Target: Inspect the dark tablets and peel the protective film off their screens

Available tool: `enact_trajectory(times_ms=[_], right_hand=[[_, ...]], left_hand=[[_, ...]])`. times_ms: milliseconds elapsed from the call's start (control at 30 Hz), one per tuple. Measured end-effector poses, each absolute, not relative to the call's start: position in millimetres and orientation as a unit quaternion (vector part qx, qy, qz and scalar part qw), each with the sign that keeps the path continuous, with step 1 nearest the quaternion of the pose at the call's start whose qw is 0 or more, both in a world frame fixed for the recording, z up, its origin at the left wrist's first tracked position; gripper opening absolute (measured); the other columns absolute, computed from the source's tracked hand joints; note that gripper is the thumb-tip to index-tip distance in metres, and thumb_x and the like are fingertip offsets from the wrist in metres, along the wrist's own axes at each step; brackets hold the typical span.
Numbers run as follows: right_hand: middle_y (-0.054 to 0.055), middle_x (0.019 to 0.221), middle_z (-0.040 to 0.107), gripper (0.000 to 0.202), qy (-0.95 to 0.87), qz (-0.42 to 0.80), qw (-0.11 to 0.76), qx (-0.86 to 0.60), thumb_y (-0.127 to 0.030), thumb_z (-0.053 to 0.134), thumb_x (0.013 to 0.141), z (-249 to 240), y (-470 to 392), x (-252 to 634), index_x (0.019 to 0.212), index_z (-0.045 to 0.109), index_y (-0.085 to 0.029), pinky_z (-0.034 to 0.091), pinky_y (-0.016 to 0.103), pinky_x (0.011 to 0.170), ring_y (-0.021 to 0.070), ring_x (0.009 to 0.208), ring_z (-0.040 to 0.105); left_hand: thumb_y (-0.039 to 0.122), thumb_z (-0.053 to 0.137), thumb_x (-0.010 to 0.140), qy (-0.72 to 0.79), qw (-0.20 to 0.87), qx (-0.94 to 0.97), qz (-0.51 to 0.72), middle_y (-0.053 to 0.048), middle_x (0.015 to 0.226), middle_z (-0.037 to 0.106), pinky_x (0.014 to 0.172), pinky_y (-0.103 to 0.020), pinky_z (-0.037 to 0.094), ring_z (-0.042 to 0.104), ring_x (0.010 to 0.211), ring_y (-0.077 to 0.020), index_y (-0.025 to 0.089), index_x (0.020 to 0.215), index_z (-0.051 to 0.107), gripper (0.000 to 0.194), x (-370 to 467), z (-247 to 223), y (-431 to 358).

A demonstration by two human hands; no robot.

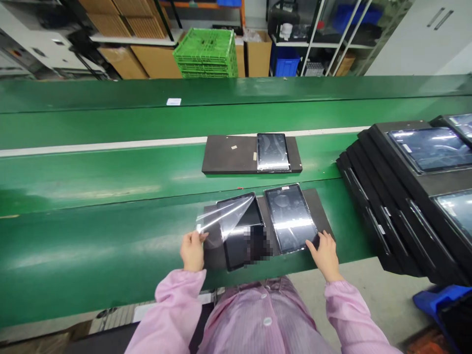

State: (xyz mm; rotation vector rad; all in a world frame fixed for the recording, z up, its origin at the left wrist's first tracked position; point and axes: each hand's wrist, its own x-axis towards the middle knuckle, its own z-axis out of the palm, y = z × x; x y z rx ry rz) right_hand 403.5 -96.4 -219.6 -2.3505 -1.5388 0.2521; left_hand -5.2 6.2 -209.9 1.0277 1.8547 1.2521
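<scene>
My left hand (192, 251) pinches the edge of a clear film (212, 220), which is lifted at an angle off the left tablet (236, 248). Part of that tablet's dark screen shows bare beside the folded film. To its right lies a second tablet (290, 219), its surface shiny. My right hand (324, 251) rests with fingers apart at this tablet's lower right corner. Both tablets lie tilted on a dark foam board (320, 211) at the table's near edge.
Farther off, another dark board (228, 155) carries one tablet (273, 151). Stacked black foam trays (391, 196) with screens stand at the right. A small white label (173, 102) lies on the green surface. Green crates (208, 51) and shelves stand behind.
</scene>
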Motion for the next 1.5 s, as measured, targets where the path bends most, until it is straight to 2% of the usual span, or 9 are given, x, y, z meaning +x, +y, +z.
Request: enact_trajectory(times_ms=[200, 333, 500, 633, 800, 933, 1100, 1200, 1500], right_hand=[[0.026, 0.129, 0.043, 0.059, -0.512, 0.107, 0.241, -0.817, -0.051, 0.038, 0.083, -186.0, -86.7, 381.5, 0.118, 0.049, -0.005, 0.031, 0.053, 0.1, 0.0358, 0.123, 0.036], [0.02, 0.115, 0.057, 0.048, -0.459, 0.301, 0.37, -0.749, -0.049, 0.048, 0.078, -163.1, -68.0, 336.9, 0.11, 0.053, -0.014, 0.033, 0.05, 0.1, 0.0311, 0.112, 0.049], [0.011, 0.097, 0.066, 0.042, -0.436, 0.473, 0.364, -0.674, -0.049, 0.047, 0.077, -162.3, -31.8, 284.8, 0.105, 0.052, -0.018, 0.053, 0.039, 0.076, 0.0224, 0.083, 0.064], [0.013, 0.097, 0.066, 0.044, -0.396, 0.551, 0.338, -0.652, -0.052, 0.039, 0.081, -169.8, 8.2, 263.2, 0.104, 0.049, -0.015, 0.055, 0.032, 0.061, 0.0196, 0.075, 0.067], [0.008, 0.082, 0.064, 0.033, -0.4, 0.551, 0.287, -0.674, -0.039, 0.051, 0.076, -184.7, 45.1, 250.9, 0.098, 0.049, -0.015, 0.049, 0.026, 0.049, 0.0162, 0.058, 0.062], [0.002, 0.077, 0.064, 0.016, -0.478, 0.548, 0.256, -0.637, -0.028, 0.051, 0.076, -172.5, 40.4, 240.6, 0.088, 0.056, -0.018, 0.049, 0.028, 0.064, 0.0155, 0.067, 0.061], [-0.002, 0.069, 0.067, 0.005, -0.603, 0.663, 0.131, -0.424, -0.022, 0.062, 0.071, -115.0, 2.4, 244.9, 0.069, 0.066, -0.02, 0.048, 0.025, 0.066, 0.0148, 0.067, 0.062], [-0.001, 0.076, 0.07, 0.013, -0.669, 0.667, 0.064, -0.322, -0.016, 0.058, 0.076, -94.5, -14.3, 265.2, 0.075, 0.07, -0.02, 0.048, 0.025, 0.072, 0.0145, 0.072, 0.063], [0.002, 0.091, 0.07, 0.026, -0.657, 0.631, 0.142, -0.386, -0.003, 0.047, 0.069, -110.9, -26.8, 302.8, 0.073, 0.066, -0.02, 0.048, 0.031, 0.087, 0.0163, 0.093, 0.063]], left_hand=[[0.049, 0.056, 0.07, 0.673, 0.452, 0.213, 0.545, 0.003, 0.061, 0.058, 0.071, -0.043, 0.055, 0.067, 0.065, -0.0207, 0.021, 0.072, 0.038, 0.033, -13.0, -192.9, -3.5], [0.055, 0.062, 0.068, 0.63, 0.522, 0.207, 0.536, -0.004, 0.074, 0.068, 0.08, -0.047, 0.053, 0.068, 0.077, -0.0244, 0.021, 0.073, 0.039, 0.042, 7.1, -183.6, -27.0], [0.054, 0.051, 0.08, 0.622, 0.54, 0.306, 0.476, -0.009, 0.083, 0.071, 0.082, -0.048, 0.052, 0.068, 0.082, -0.0252, 0.019, 0.078, 0.047, 0.035, 32.3, -188.4, -57.2], [0.04, 0.059, 0.078, 0.613, 0.516, 0.432, 0.413, -0.009, 0.091, 0.071, 0.092, -0.046, 0.048, 0.065, 0.093, -0.026, 0.019, 0.076, 0.061, 0.021, 41.2, -197.4, -76.5], [0.014, 0.044, 0.083, 0.517, 0.274, 0.758, 0.287, -0.009, 0.109, 0.067, 0.097, -0.043, 0.047, 0.056, 0.113, -0.0247, 0.017, 0.092, 0.063, 0.021, 49.9, -198.9, -93.6], [0.005, 0.038, 0.078, 0.513, 0.114, 0.827, 0.201, -0.011, 0.115, 0.064, 0.091, -0.039, 0.052, 0.056, 0.113, -0.0255, 0.012, 0.1, 0.06, 0.032, 60.3, -192.5, -102.7], [0.005, 0.038, 0.077, 0.526, 0.075, 0.825, 0.192, -0.012, 0.113, 0.065, 0.089, -0.036, 0.053, 0.058, 0.109, -0.024, 0.013, 0.099, 0.06, 0.033, 66.3, -196.8, -106.5], [0.005, 0.037, 0.077, 0.522, 0.048, 0.826, 0.21, -0.011, 0.111, 0.066, 0.087, -0.035, 0.054, 0.06, 0.107, -0.0229, 0.013, 0.096, 0.061, 0.032, 66.2, -202.9, -107.5], [0.012, 0.042, 0.078, 0.564, 0.036, 0.804, 0.184, -0.008, 0.108, 0.066, 0.085, -0.037, 0.05, 0.06, 0.101, -0.024, 0.018, 0.095, 0.063, 0.027, 80.5, -193.6, -107.0]])
